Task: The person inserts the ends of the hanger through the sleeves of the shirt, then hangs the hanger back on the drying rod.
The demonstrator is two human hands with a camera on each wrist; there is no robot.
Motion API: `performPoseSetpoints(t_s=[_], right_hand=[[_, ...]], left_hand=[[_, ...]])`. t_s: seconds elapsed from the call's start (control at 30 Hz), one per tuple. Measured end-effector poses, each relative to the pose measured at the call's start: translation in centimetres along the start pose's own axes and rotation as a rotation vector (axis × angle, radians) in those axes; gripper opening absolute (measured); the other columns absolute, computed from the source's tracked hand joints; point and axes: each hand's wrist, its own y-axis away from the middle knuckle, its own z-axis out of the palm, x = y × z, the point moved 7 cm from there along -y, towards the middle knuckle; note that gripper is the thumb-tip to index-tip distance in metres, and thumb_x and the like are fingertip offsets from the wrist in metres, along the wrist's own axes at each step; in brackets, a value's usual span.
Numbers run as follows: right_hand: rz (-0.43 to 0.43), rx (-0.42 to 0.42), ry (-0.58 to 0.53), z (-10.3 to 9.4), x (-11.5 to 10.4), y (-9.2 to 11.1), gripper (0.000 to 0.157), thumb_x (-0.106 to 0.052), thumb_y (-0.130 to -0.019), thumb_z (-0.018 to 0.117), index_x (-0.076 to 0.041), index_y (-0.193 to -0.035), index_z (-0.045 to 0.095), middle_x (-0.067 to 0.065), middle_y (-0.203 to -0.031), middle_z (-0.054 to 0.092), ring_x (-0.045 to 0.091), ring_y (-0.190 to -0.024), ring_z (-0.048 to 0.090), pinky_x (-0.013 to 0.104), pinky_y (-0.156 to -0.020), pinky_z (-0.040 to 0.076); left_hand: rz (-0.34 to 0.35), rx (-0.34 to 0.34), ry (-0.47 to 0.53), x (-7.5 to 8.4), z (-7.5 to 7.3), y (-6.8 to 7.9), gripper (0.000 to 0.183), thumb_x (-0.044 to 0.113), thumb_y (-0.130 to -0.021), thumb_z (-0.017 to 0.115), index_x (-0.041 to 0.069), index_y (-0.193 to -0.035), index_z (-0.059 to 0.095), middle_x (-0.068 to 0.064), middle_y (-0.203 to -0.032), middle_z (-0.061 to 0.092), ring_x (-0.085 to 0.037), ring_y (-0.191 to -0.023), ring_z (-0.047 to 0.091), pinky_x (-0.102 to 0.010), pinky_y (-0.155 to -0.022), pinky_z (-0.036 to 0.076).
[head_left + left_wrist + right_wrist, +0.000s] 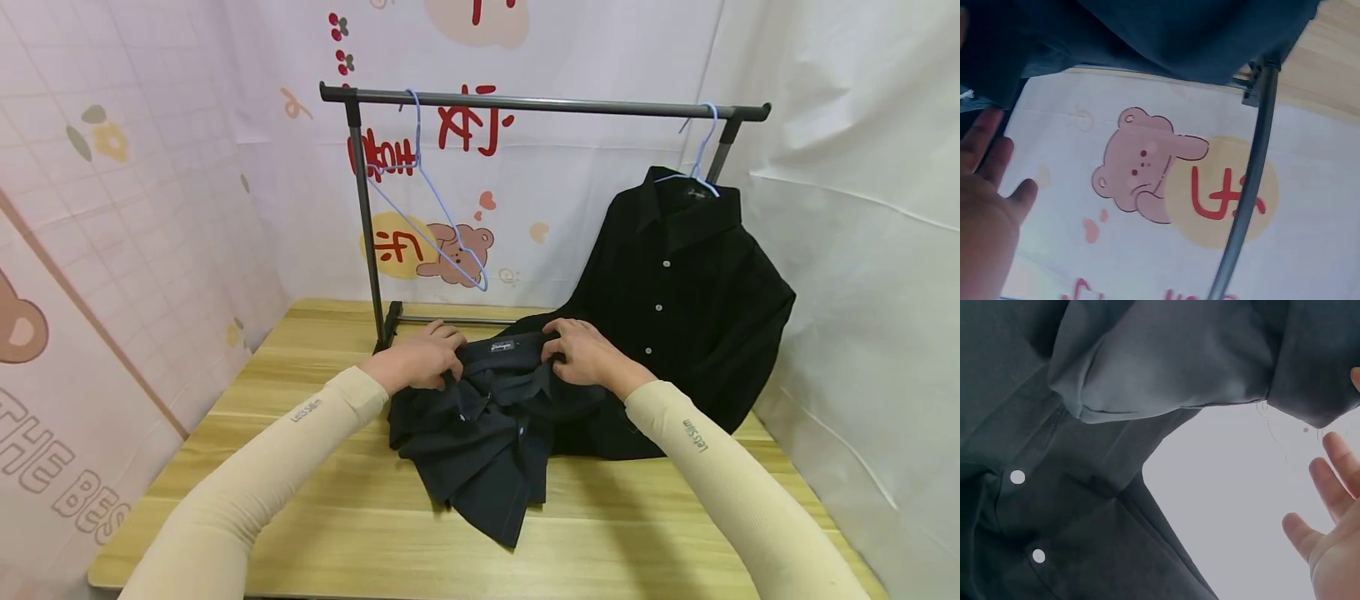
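Note:
A dark navy shirt (480,454) with a collar label (502,346) lies bunched near the table's middle, its collar end lifted. My left hand (423,358) pinches the collar's left side, and my right hand (588,354) grips the right side. In the left wrist view, dark cloth (1166,37) spans the top, beside the left hand (985,200); its thumb and index finger are mostly cut off. The right wrist view shows the right hand (1338,540) below a dark cloth fold (1172,369), the pinch itself largely out of frame.
A metal garment rack (555,104) stands across the table's back. From its left end hangs a bare blue hanger (450,217); on the right, a black shirt (690,283) with white buttons hangs on another blue hanger (701,154). Wooden tabletop (315,517) extends toward the front.

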Motion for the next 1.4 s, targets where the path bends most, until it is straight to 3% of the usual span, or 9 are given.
performPoseSetpoints(t_s=[0.1,0.23,0.33,0.53,0.67,0.87,1.0,1.2,1.4], right_hand=[[-0.002,0.002,-0.022,-0.1,-0.1,0.1,0.021,-0.013,-0.090,0.060,-0.021,-0.102,0.075,0.015,-0.139,0.050,0.037,-0.128,0.045,0.056,-0.111,0.027],[-0.001,0.045,-0.119,-1.5,0.0,0.1,0.016,-0.015,-0.092,0.064,-0.018,-0.104,0.074,0.018,-0.138,0.050,0.039,-0.126,0.046,0.058,-0.106,0.033],[0.026,0.054,-0.235,-2.6,0.1,-0.1,0.014,-0.018,-0.095,0.066,-0.015,-0.107,0.073,0.019,-0.141,0.048,0.040,-0.125,0.045,0.057,-0.103,0.036],[0.157,0.108,-0.463,-2.4,0.4,-1.3,0.013,-0.023,-0.094,0.070,-0.012,-0.100,0.072,0.016,-0.140,0.049,0.036,-0.126,0.044,0.053,-0.103,0.038],[0.286,0.180,-0.500,-0.1,0.7,-2.3,0.014,-0.026,-0.092,0.074,-0.012,-0.090,0.070,0.018,-0.144,0.043,0.039,-0.128,0.045,0.052,-0.104,0.038],[0.452,0.143,-0.471,4.0,1.0,-2.5,0.027,-0.031,-0.086,0.079,-0.011,-0.087,0.061,0.021,-0.131,0.049,0.038,-0.110,0.053,0.047,-0.091,0.045],[0.504,0.157,-0.462,5.2,1.1,-2.2,0.038,-0.030,-0.086,0.080,-0.009,-0.100,0.053,0.014,-0.102,0.056,0.031,-0.088,0.053,0.044,-0.080,0.044],[0.525,0.201,-0.435,5.9,1.0,-1.9,0.057,-0.031,-0.086,0.079,-0.008,-0.127,0.047,0.018,-0.114,0.065,0.034,-0.099,0.062,0.048,-0.088,0.048],[0.513,0.152,-0.320,6.2,0.7,-1.7,0.056,-0.038,-0.085,0.079,-0.005,-0.126,0.059,0.017,-0.119,0.066,0.035,-0.103,0.063,0.049,-0.088,0.050]], left_hand=[[-0.038,0.106,0.188,-0.8,-0.8,0.0,0.015,0.030,-0.092,0.073,0.020,-0.103,0.073,-0.014,-0.138,0.047,-0.035,-0.131,0.039,-0.053,-0.110,0.028],[-0.164,0.254,0.679,-3.0,-2.0,-0.2,0.019,0.027,-0.099,0.064,0.009,-0.099,0.061,-0.016,-0.141,0.038,-0.035,-0.122,0.042,-0.048,-0.100,0.037],[-0.279,0.342,0.860,-4.0,-2.3,-0.7,0.025,0.026,-0.099,0.063,0.006,-0.090,0.052,-0.017,-0.131,0.042,-0.033,-0.110,0.047,-0.043,-0.089,0.040],[-0.421,0.512,0.826,-3.7,-1.6,-2.2,0.024,0.021,-0.090,0.075,0.007,-0.090,0.056,-0.010,-0.096,0.053,-0.026,-0.086,0.050,-0.036,-0.074,0.041],[-0.424,0.570,0.890,-2.4,-0.2,-2.9,0.039,0.018,-0.089,0.077,0.008,-0.121,0.056,-0.011,-0.121,0.057,-0.028,-0.106,0.055,-0.042,-0.090,0.045],[-0.379,0.447,0.992,-1.6,2.4,-2.7,0.078,0.018,-0.092,0.071,0.018,-0.157,0.028,-0.012,-0.156,0.035,-0.033,-0.139,0.039,-0.052,-0.108,0.036],[-0.371,0.427,1.038,-2.1,3.6,-1.8,0.057,0.022,-0.096,0.065,0.012,-0.149,0.045,-0.011,-0.143,0.051,-0.030,-0.128,0.051,-0.048,-0.104,0.041],[-0.459,0.549,0.972,-3.0,5.1,-0.5,0.016,0.023,-0.097,0.067,0.013,-0.108,0.071,-0.003,-0.100,0.069,-0.021,-0.090,0.063,-0.040,-0.080,0.050],[-0.536,0.581,0.934,-3.3,6.4,0.5,0.030,0.036,-0.098,0.064,0.010,-0.111,0.069,-0.007,-0.101,0.066,-0.024,-0.089,0.060,-0.042,-0.079,0.049]])
